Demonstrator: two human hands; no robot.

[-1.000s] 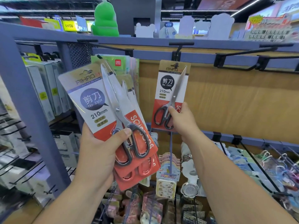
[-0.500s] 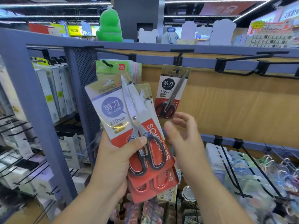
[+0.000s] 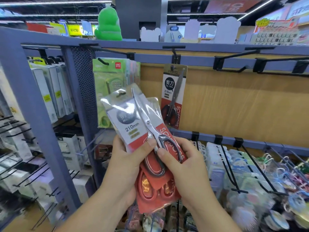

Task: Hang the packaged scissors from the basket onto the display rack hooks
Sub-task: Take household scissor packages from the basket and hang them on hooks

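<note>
Packaged scissors [image 3: 132,131] (stacked) below free hooks [image 3: 217,63]

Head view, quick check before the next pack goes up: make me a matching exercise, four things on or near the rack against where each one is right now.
Things:
1. hung scissors pack
2. stack of scissors packs
3. green figure
4. green pack

Places:
a. on top of the rack
b. on a hook beside the perforated panel
c. held by left hand and right hand
d. on a hook in front of the wooden back panel

Pairs: 1-d, 2-c, 3-a, 4-b.
</note>
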